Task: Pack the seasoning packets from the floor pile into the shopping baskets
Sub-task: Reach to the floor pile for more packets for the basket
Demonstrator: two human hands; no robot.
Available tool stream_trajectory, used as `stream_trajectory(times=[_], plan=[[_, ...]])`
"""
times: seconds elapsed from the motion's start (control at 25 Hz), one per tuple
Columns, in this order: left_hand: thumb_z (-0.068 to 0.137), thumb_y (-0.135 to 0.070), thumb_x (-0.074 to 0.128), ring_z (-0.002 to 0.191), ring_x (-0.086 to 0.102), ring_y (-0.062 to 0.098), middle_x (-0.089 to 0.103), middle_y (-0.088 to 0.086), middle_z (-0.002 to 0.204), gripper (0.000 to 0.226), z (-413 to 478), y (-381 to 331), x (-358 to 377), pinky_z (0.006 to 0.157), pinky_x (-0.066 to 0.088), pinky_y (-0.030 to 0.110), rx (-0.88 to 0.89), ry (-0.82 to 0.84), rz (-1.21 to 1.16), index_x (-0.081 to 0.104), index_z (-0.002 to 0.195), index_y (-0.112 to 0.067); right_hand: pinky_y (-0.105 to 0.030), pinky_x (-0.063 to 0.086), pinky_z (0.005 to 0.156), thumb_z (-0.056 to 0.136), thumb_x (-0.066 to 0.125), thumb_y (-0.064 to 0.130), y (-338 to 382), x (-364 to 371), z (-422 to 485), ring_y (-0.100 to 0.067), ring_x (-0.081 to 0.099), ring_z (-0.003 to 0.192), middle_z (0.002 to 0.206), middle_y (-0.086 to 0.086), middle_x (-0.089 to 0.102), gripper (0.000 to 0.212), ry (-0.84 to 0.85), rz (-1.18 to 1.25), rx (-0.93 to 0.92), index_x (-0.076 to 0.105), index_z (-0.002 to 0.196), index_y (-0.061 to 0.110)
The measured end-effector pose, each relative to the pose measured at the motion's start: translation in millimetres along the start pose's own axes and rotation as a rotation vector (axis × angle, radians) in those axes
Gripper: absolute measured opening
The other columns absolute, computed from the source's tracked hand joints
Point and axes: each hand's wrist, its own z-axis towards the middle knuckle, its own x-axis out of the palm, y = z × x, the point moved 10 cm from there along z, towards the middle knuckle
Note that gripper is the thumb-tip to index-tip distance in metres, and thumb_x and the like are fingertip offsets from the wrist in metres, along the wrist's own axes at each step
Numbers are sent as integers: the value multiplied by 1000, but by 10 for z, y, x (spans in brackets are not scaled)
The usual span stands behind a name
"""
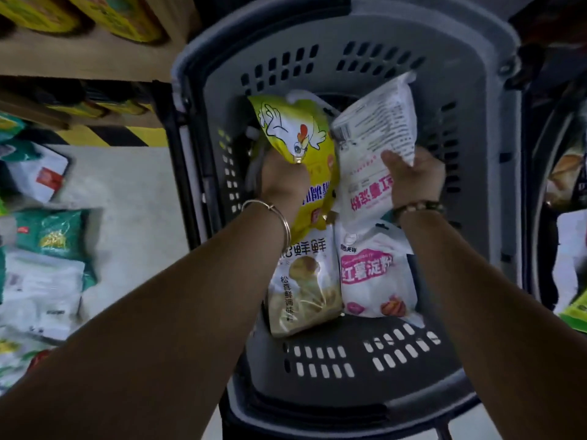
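Packets [47,249] not yet packed lie overlapping on the floor [133,192] at the left of the frame, green and white ones mixed.

Expected handling: these are sealed film pouches of powder or granules. They are probably light to moderate in weight and soft and limp through the body. The glossy skin is likely to slip under a flat grip. The contents should shift toward the low end when a pouch is tilted.

Centre left: the left hand [282,176] is clamped on the yellow packet [301,134], fingers curled round its left edge. The pouch is tilted, with its upper end toward the far wall of the basket [476,154]. Below it, the beige packet [301,281] lies flat in the near half of the basket.

Centre right: the white packet [374,138] is held with its printed back up, touching the yellow packet along one edge. The pink packet [374,274] lies flat, touching the beige packet. The right hand [413,179] pinches the white packet at its right edge, thumb on the face and fingers behind.

Recommended hold: take each pouch at a side edge or seam, where the film is stiffest, with the thumb on one face and the fingers on the other. Do not squeeze the filled centre, because a seal could split. Support the low end when lowering the pouch.

Far right: more packets show, too blurred to identify.
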Motion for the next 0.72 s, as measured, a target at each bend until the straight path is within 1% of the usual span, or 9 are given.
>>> stream_trajectory(times=[0.08, 0.16, 0.28, 0.32, 0.4, 0.48, 0.56, 0.6, 0.72], plan=[[90, -3, 52, 115, 55, 30, 57, 16, 126, 37, 135, 196, 101, 89, 45, 32, -85, -4, -9, 51, 128, -3, -31, 51, 71, 83, 66, 17, -228, 41, 77, -21, 64, 85, 91, -6, 68, 18, -2, -7, 60, 68, 97, 6], [90, -2, 53, 103, 58, 22, 62, 12, 119, 30, 201, 394, 79, 73, 44, 23, -197, -47, -38, 57, 119, -6, -25, 43, 67, 85, 65, 21, -362, 28, 124, -23, 63, 90, 95, -7, 66, 24, -23, -138, 88, 64, 102, 4], [89, -2, 55, 87, 54, 16, 65, 3, 100, 14, 190, 417, 11, 57, 41, 17, -192, -118, -112, 59, 96, -14, -25, 41, 73, 87, 61, 21, -282, -78, 64, -28, 60, 102, 114, -12, 62, 37, -95, -288, 63, 52, 121, 7], [88, -2, 56, 91, 55, 18, 62, 3, 101, 16, 112, 391, -9, 61, 45, 17, -187, -140, -169, 56, 100, -13, -26, 41, 78, 86, 60, 16, -136, -131, -7, -29, 57, 107, 121, -12, 58, 44, -147, -308, -36, 48, 128, 9], [82, -6, 66, 118, 48, 26, 47, 10, 132, 57, -104, 337, -138, 93, 44, 25, -109, -258, -94, 42, 133, -11, -32, 40, 91, 81, 60, 7, 249, -153, -226, -33, 51, 115, 129, -18, 50, 52, -232, -397, -357, 46, 132, 6], [78, -21, 73, 141, 18, 26, 15, 13, 155, 91, -311, 148, -78, 112, 15, 29, 177, -254, 188, 17, 150, -16, -46, 35, 101, 79, 63, 9, 431, 63, -331, -40, 42, 126, 137, -24, 42, 59, -134, -565, -578, 44, 135, 4], [85, -41, 65, 145, -6, 28, -7, 12, 159, 92, -371, 51, 258, 113, -5, 39, 424, -71, 521, 5, 152, -23, -53, 14, 111, 84, 61, 20, 299, 402, -212, -38, 17, 140, 152, -20, 20, 70, 111, -806, -572, 28, 145, 13], [88, -51, 56, 145, -13, 31, -15, 12, 158, 89, -304, 113, 397, 112, -9, 46, 449, 12, 649, 1, 152, -25, -53, 2, 112, 87, 57, 26, 165, 520, -118, -36, 4, 143, 156, -16, 7, 73, 201, -907, -535, 18, 148, 19], [92, -62, 34, 143, -15, 38, -21, 17, 155, 82, -18, 306, 599, 111, -1, 60, 402, 83, 876, -9, 151, -25, -55, -11, 109, 91, 46, 39, -120, 699, 124, -34, -14, 142, 156, -10, -14, 76, 309, -1006, -484, -2, 149, 28]])
